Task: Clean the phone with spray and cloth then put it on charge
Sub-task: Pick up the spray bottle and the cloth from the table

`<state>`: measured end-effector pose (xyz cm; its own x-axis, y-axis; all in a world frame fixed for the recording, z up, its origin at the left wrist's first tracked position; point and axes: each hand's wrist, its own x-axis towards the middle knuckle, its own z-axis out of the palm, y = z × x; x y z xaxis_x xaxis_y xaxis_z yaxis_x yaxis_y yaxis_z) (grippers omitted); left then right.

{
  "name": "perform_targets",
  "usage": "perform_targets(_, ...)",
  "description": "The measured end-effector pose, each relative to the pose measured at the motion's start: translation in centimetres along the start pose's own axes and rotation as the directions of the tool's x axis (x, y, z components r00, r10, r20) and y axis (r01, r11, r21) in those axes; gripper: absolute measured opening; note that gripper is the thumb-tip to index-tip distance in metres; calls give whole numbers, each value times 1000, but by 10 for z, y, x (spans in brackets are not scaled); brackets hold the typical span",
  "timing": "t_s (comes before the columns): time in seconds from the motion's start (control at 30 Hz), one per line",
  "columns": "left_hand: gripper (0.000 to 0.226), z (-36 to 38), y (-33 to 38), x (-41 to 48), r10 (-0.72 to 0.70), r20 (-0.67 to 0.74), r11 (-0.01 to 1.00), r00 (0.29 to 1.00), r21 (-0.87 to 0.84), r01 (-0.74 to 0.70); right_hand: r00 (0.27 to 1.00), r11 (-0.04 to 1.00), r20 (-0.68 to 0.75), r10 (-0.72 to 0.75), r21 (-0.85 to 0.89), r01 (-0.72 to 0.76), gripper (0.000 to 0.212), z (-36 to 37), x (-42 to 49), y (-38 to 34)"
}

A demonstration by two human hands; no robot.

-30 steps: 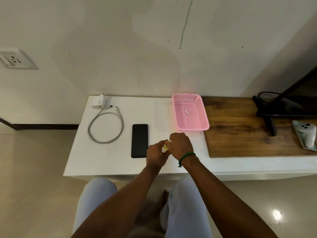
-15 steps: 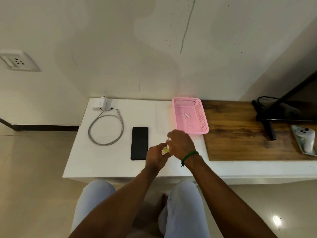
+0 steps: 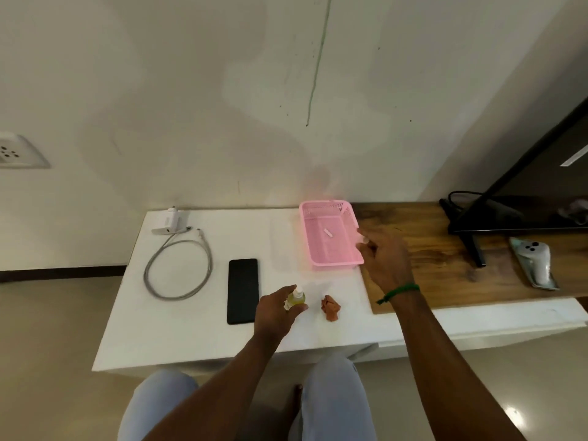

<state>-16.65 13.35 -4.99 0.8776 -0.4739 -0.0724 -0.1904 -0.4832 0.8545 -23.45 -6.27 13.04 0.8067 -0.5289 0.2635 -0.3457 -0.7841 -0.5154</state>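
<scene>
Head view: left hand (image 3: 274, 313) grips the bottle (image 3: 297, 299), right hand (image 3: 383, 259) pinches maybe its cap over the basket (image 3: 348, 232), so a stray spray misses the phone (image 3: 242, 291).

Blotchy cream wall (image 3: 191, 90), wall socket (image 3: 19, 152), white table (image 3: 178, 329), wooden board (image 3: 445, 281), glossy beige floor (image 3: 54, 361).

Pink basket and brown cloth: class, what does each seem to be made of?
Pink basket: probably moulded plastic, with a uniform colour and perforated mesh walls. Brown cloth: a soft fabric or possibly tissue, matte and crumpled into folds; too small to tell which.
</scene>
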Motion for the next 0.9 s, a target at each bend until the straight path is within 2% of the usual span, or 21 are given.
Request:
perform_targets(0.13, 53, 0, -1, 0, 15, 8, 1000, 1000, -28, -15, 964, 968, -87, 250, 45, -247, 19, 14, -21, 56)
perform_targets(0.23, 52, 1, 0, 0, -7, 14, 999, 1000, -51, 8, 932, 935, -71, 355, 16, -354, 7, 28, -34, 91)
perform_targets(0.3, 52, 1, 1, -1, -18, 22, 998, 1000, -53, 20, 918, 918, -31, 395, -30, -396, 17, 41, -41, 110)
perform_targets(0.47, 55, 0, -1, -1, -24, 26, 998, 999, -51, 25, 901, 900, -4, 433, -45, -433, 21, 65, -51, 136)
perform_targets(0.6, 57, 1, -2, 0, -36, 30, 999, 999, -39, 37, 902, 900, 6, 432, -68, -431, 13, 73, -52, 144)
perform_targets(0.8, 57, 1, -2, -1, -46, 30, 999, 999, -19, 46, 893, 890, 17, 450, -85, -447, 15, 79, -53, 150)
perform_targets(0.9, 57, 2, -2, 0, -38, 30, 999, 999, -16, 38, 880, 879, 20, 474, -75, -472, 27, 78, -55, 151)
